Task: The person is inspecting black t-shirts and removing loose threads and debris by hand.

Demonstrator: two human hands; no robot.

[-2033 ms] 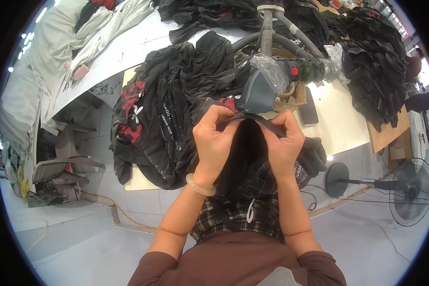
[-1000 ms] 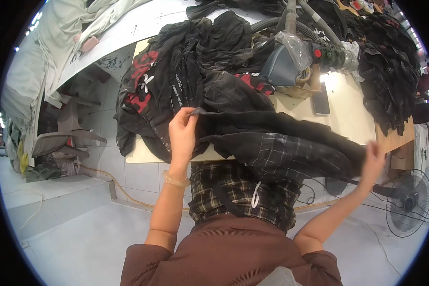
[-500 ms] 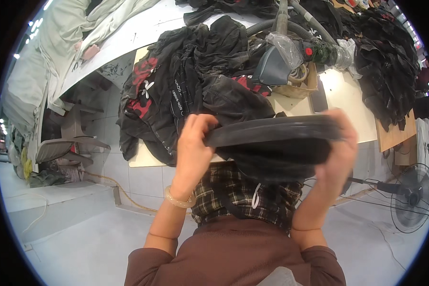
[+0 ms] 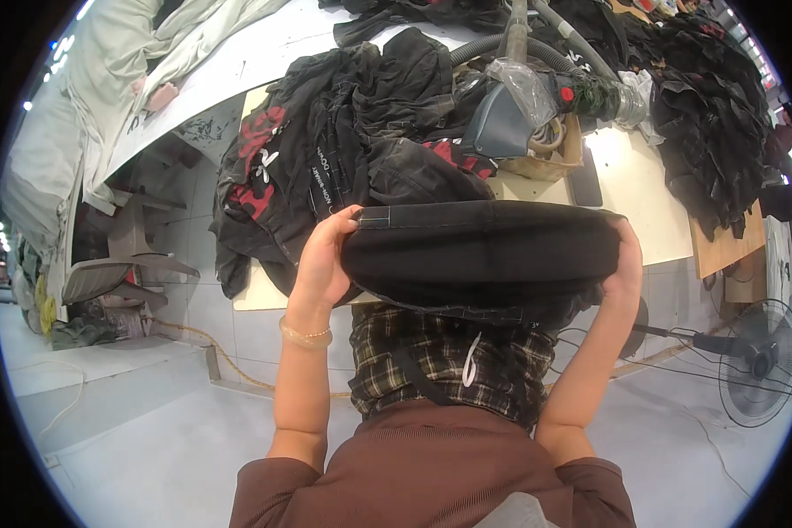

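Well apart, fingers (image 4: 340, 223) at edges of black garment (image 4: 488, 251)

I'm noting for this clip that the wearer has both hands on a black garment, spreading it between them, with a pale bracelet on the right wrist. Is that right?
Not quite: the head view shows the pale bracelet on the left wrist. Both the left hand and right hand do spread the black garment.

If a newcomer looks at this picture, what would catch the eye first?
Probably the black garment, held wide at the centre between the left grip and the right grip. Next, perhaps, the heap of red-patterned dark clothes just beyond it, toward the left. Above centre, the grey device with a red button may also stand out.
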